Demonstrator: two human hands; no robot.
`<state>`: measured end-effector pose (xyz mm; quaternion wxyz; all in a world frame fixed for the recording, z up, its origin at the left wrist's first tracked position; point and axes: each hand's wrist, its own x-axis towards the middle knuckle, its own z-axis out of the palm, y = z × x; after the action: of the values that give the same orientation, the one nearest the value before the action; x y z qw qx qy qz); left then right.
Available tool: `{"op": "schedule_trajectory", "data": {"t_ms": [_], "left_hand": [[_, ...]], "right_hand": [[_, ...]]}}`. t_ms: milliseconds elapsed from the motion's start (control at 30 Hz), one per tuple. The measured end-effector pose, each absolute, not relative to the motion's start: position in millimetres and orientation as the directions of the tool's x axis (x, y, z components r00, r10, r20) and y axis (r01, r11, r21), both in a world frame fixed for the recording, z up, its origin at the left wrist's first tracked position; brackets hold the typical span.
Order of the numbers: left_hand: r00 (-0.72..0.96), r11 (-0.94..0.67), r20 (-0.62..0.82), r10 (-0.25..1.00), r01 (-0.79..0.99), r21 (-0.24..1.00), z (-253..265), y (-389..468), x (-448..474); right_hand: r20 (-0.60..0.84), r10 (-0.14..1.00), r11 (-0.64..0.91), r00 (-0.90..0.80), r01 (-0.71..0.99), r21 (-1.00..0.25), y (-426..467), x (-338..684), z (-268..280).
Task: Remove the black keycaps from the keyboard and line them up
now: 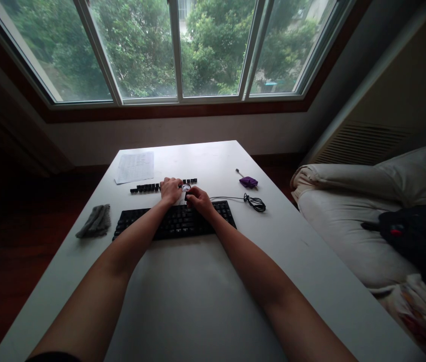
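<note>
A black keyboard (182, 226) lies across the white table under my forearms. Just beyond its back edge, my left hand (170, 190) is bent with its fingers curled together beside a row of loose black keycaps (145, 188); what its fingertips hold is hidden. My right hand (200, 200) is closed in a pinch over the keyboard's back edge, with a small dark keycap (186, 196) at its fingertips. Between the two hands shows a small shiny, pale thing (186, 187), too small to name. More keycaps (192, 181) lie just behind it.
A printed paper sheet (135, 167) lies at the table's back left, a grey cloth (95, 221) at the left edge. To the right are the coiled cable (255, 203) and a purple item with a thin stick (248, 182). A pale sofa (341, 216) stands beyond the right edge.
</note>
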<state>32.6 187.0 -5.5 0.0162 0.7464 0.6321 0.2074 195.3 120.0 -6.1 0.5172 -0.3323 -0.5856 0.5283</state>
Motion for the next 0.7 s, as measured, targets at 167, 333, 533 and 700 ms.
{"op": "schedule_trajectory", "data": {"t_ms": [167,333,533,700], "left_hand": [[0.116,-0.210,0.308,0.944,0.933,0.292,-7.4,187.3,32.1],[0.115,-0.216,0.323,0.939,0.929,0.299,-6.6,186.5,29.3],[0.083,-0.195,0.335,0.938,0.929,0.316,0.2,176.3,23.2],[0.098,-0.213,0.315,0.944,0.910,0.355,4.7,153.0,11.8]], "right_hand": [[0.253,0.934,0.218,-0.251,-0.158,-0.963,119.2,195.3,-4.4],[0.233,0.939,0.198,-0.252,-0.156,-0.968,118.8,194.7,-4.7],[0.269,0.939,0.246,-0.214,-0.128,-0.961,121.8,194.8,-7.8],[0.257,0.946,0.230,-0.199,-0.148,-0.962,127.8,192.7,-14.3]]}}
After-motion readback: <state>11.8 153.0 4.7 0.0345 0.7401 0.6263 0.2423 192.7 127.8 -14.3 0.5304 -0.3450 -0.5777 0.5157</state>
